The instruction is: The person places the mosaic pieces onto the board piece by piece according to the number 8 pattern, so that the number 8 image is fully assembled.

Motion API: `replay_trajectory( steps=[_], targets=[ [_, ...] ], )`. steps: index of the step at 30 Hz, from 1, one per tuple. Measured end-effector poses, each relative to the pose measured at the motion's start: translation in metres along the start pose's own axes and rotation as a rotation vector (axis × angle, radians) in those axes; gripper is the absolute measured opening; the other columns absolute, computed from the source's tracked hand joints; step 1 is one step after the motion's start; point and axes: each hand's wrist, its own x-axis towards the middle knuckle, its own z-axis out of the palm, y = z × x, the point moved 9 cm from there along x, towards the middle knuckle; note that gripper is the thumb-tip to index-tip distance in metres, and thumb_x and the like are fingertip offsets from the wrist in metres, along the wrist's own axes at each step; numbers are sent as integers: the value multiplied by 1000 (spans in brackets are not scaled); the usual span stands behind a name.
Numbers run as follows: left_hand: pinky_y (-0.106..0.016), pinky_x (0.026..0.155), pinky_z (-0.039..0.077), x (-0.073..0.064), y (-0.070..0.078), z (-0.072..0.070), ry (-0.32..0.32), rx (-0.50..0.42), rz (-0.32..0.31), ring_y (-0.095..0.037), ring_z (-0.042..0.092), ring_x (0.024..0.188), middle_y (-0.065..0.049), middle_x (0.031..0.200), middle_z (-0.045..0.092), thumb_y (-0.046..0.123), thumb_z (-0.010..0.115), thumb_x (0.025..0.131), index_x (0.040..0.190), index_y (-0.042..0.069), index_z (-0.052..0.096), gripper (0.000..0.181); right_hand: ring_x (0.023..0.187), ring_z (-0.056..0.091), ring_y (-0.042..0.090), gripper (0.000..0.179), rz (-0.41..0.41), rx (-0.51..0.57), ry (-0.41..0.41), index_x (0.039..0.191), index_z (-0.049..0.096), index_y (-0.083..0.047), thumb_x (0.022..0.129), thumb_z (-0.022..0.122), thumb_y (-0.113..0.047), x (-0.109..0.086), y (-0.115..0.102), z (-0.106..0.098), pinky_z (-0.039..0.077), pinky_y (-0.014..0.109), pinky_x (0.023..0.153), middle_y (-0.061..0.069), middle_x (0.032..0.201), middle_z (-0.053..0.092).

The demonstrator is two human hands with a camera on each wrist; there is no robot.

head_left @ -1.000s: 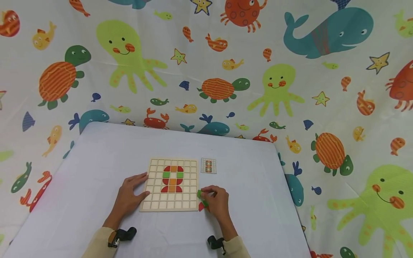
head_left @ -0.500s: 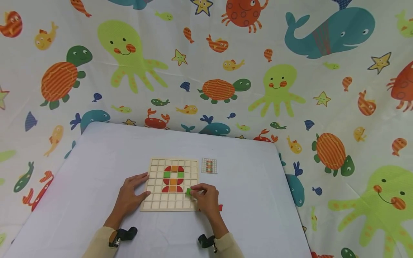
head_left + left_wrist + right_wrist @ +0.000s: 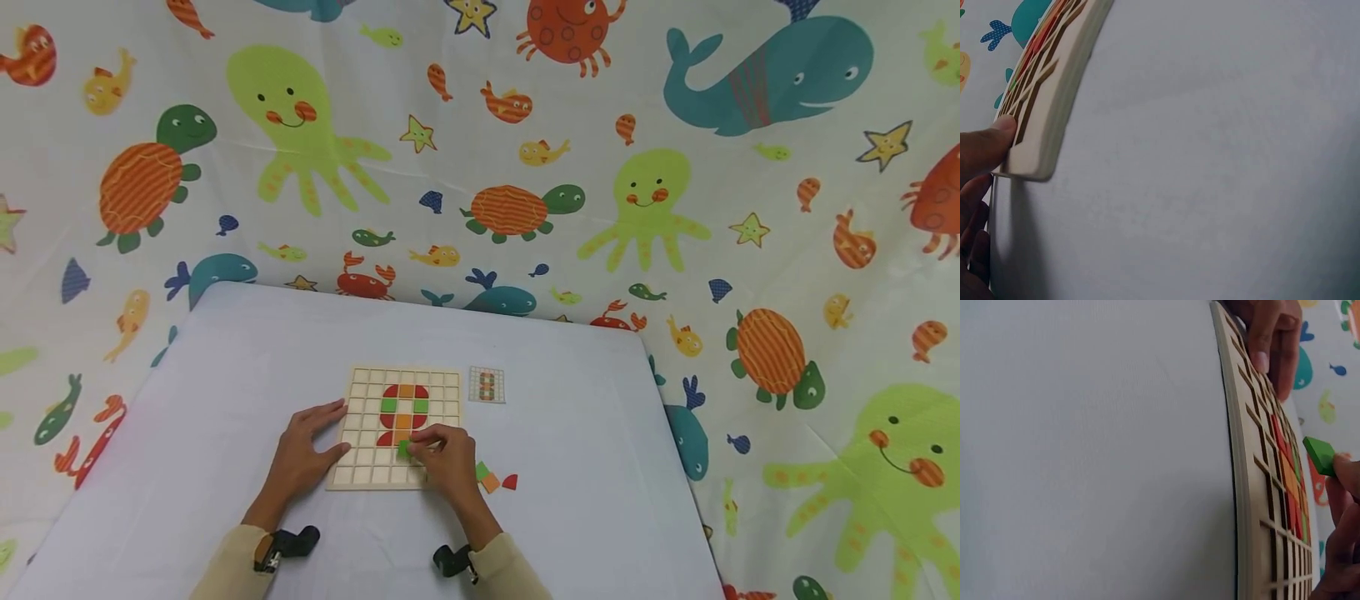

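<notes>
A wooden grid board (image 3: 363,474) lies on the white table, its middle squares filled with red, orange and green tiles. My left hand (image 3: 298,450) rests at its left edge, thumb and fingers spread; in the left wrist view the thumb (image 3: 988,147) touches the board's top near a corner. Between thumb and fingertips, my right hand (image 3: 450,465) pinches a green square tile (image 3: 1319,455), tilted and held over the board. In the head view this tile overlaps the square just below the lowest orange tile (image 3: 402,435).
Right of the board lie a loose green tile (image 3: 482,472), an orange tile (image 3: 491,482) and a red rounded tile (image 3: 510,482). A small printed pattern card (image 3: 487,386) sits beyond them. Behind the table hangs a cloth (image 3: 555,100) with sea animals.
The right hand has carried the green tile leftward from the loose pieces beside the board to over its lower middle. The left hand stays at the left edge.
</notes>
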Motion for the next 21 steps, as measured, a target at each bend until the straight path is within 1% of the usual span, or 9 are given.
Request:
replay_trajectory(
  steps=[5,8,12,17,21],
  targets=[
    [-72,118,34,0,1,0,1,1,10,-43,41,146,-18,159,54,14,84,90,150,4,59,67,70,58,2,6,0,-18,-28,91,85,-22,88,88,-18,0,-4,14,47,18,60,-11,82,77],
    [-72,118,34,0,2,0,-1,7,11,-43,41,146,-18,159,54,14,84,89,150,4,59,66,70,59,0,4,-12,-48,-38,89,84,-21,88,88,-19,0,-3,23,46,19,59,-12,81,77],
    [-72,118,34,0,1,1,-10,11,7,-44,41,146,-19,159,54,15,84,90,150,4,59,66,69,58,-3,6,-31,-130,-20,86,82,-22,88,87,-19,0,-2,31,44,20,58,-14,78,76],
    [-73,117,35,0,2,1,5,12,20,-44,42,144,-20,158,55,14,84,89,149,3,59,66,77,58,-5,4,-37,-243,15,90,82,-24,90,86,-25,-2,-4,37,46,20,70,-17,80,75],
    [-72,115,37,1,3,0,30,13,45,-44,44,143,-20,157,57,13,85,88,148,2,61,65,78,58,-5,6,-59,-295,39,91,81,-25,90,86,-27,-1,-6,41,46,20,72,-16,81,75]
  ],
)
